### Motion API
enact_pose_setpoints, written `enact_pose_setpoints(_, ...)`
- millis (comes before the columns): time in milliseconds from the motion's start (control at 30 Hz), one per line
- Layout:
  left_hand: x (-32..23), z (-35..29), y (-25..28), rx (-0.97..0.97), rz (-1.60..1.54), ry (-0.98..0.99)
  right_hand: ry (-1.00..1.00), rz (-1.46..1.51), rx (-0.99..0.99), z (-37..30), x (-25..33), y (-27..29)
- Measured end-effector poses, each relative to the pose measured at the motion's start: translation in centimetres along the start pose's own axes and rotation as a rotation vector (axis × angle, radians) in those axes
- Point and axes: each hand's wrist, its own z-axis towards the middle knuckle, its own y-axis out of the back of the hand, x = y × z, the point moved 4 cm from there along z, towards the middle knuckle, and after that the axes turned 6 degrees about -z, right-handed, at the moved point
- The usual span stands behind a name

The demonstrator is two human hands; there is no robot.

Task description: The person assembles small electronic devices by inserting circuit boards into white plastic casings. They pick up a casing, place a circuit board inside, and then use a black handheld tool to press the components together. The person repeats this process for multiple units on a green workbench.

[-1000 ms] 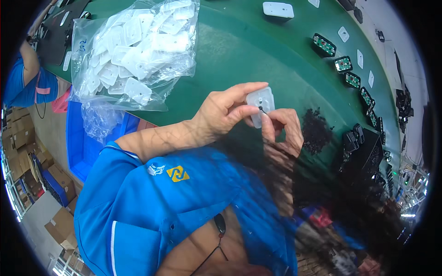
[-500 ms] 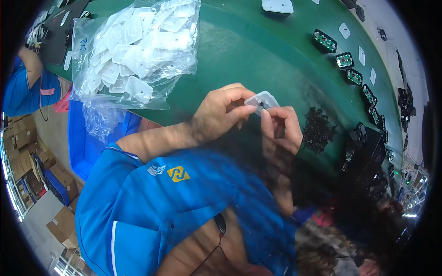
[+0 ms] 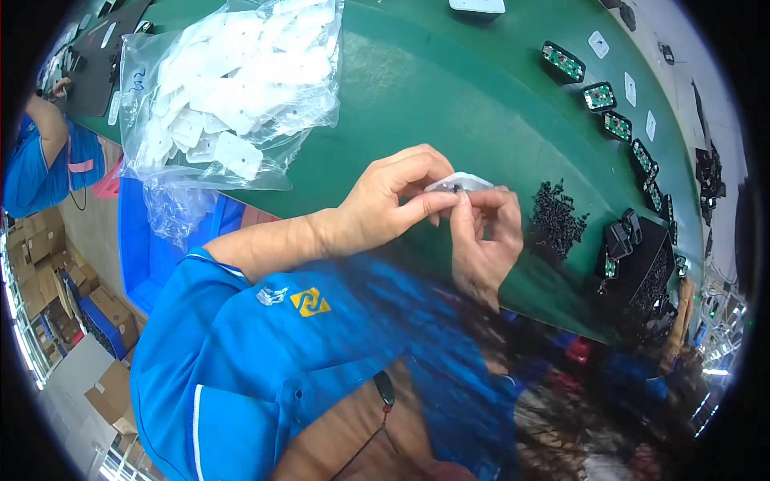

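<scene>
Between both hands, over the green table, is a small translucent white plastic cover (image 3: 467, 180). My left hand (image 3: 393, 196) pinches its left side between thumb and fingers. At its near edge, my right hand (image 3: 488, 232) has thumb and forefinger pressed together by a small black part (image 3: 458, 189), mostly hidden by the fingertips. A loose pile of small black parts (image 3: 557, 220) lies on the table just right of my right hand. Up and to the left, a clear plastic bag (image 3: 233, 88) holds many similar white covers.
Black housings with green circuit boards (image 3: 599, 97) line the table's right side, beside flat white pieces (image 3: 630, 88). A dark box (image 3: 648, 272) stands at the right. Below the bag is a blue bin (image 3: 140, 256). At far left, another person's arm (image 3: 50, 124) shows.
The white cover has tilted, showing its face more edge-on, and sits slightly lower. My right thumb and forefinger stay at the black part.
</scene>
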Motion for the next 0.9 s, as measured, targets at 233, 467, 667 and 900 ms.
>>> enact_pose_setpoints(233,0.7,0.0,0.3,-0.034,-0.123,0.035,0.130,-0.124,0.126,0.3,-0.2,0.5)
enact_pose_setpoints(467,0.5,0.1,0.0,-0.030,-0.195,0.147,0.103,-0.193,0.064,1.3,-0.4,2.0)
enact_pose_setpoints(667,0.8,0.0,-0.2,-0.007,-0.144,0.123,-0.251,0.435,0.302,1.4,-2.2,1.0)
enact_pose_setpoints(900,1.8,-0.3,0.2,-0.003,-0.181,0.219,-0.261,0.381,0.335,1.5,-3.5,0.3)
